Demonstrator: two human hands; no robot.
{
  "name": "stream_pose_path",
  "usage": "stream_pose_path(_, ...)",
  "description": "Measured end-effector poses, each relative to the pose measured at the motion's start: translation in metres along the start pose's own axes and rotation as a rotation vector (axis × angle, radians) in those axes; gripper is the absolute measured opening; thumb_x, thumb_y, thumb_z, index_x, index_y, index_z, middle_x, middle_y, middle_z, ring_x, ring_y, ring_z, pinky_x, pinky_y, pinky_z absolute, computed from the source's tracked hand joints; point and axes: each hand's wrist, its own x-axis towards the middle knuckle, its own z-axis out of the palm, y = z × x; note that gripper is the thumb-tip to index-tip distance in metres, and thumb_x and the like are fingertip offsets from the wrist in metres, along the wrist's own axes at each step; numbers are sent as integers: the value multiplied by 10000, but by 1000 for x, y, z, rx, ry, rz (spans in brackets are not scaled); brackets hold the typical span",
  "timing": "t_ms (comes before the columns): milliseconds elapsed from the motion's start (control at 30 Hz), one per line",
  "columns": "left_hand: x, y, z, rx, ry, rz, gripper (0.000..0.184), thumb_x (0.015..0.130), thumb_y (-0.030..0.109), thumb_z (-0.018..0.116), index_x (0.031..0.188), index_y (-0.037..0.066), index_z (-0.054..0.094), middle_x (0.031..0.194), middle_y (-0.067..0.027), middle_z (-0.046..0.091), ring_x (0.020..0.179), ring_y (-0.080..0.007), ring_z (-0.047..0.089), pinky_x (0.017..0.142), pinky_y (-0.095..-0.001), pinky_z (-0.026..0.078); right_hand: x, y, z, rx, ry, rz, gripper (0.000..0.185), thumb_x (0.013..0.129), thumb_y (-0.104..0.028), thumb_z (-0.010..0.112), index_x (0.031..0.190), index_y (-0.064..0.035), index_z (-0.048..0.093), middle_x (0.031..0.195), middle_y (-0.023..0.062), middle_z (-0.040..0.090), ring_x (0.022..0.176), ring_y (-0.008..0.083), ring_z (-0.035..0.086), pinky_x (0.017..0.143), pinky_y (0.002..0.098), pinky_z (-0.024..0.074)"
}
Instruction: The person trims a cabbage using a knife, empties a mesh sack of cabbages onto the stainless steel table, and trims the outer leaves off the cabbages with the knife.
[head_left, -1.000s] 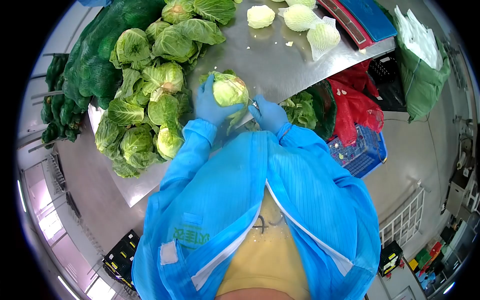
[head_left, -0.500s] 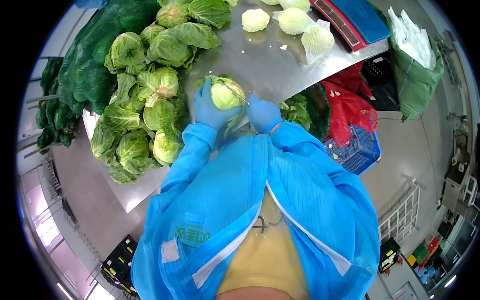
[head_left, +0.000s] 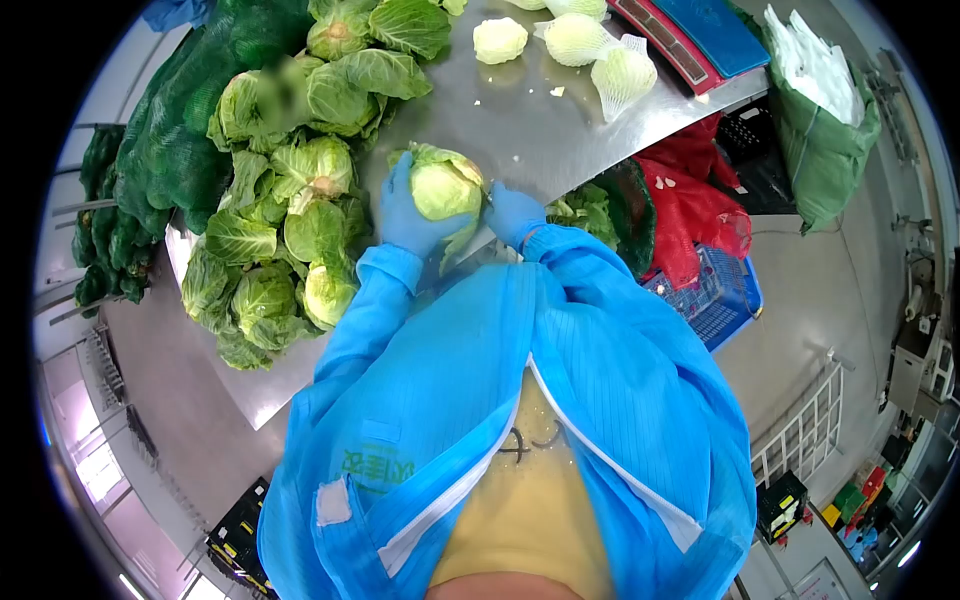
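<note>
A pale green cabbage with some loose outer leaves is over the steel table. Around its left and lower side wraps my left hand, in a blue glove. My right hand, gloved too, is closed close to the cabbage's right side; what it grips is hidden in this view. Left of the hands lies a pile of leafy cabbages. A trimmed cabbage and netted ones sit farther back on the table.
Green net sacks stand at the left. A red and blue device rests at the table's back right. Beyond the right edge are loose leaves, red netting, a blue crate and a green sack.
The cabbage has turned in my left hand and shifted slightly left. A thin metal blade showed at my right hand earlier and no longer stands out. The whole view has shifted a little.
</note>
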Motion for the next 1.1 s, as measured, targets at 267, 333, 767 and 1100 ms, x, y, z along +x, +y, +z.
stream_pose_path(267,-29,-49,11,-296,138,-101,790,760,376,652,1380,66,274,1266,-233,321,1152,-360,350,993,-429,315,-3,-11,14,1521,-505,396,427,789,-342,676,1015,-27,497,609,50,508,424,155,479,363,284,392)
stream_pose_path(333,-38,-30,9,-312,157,-150,787,749,377,662,1370,61,294,1248,-226,338,1128,-351,375,987,-419,324,-19,-27,4,1408,-373,297,446,777,-367,690,1015,-37,506,603,36,493,431,132,473,363,266,384)
stream_pose_path(767,-23,14,39,-272,-54,75,997,495,356,841,1324,92,354,1165,-158,381,1120,-289,363,1003,-390,328,-68,33,-36,985,-23,137,744,811,-315,655,1397,-52,279,873,92,580,615,117,562,477,274,462)
stream_pose_path(1100,-20,11,56,-533,-48,89,1003,500,321,858,1304,38,330,1264,-183,372,1162,-312,420,993,-395,373,-124,32,-39,509,239,32,364,902,-314,525,1179,-84,469,729,124,623,603,261,610,514,379,453)
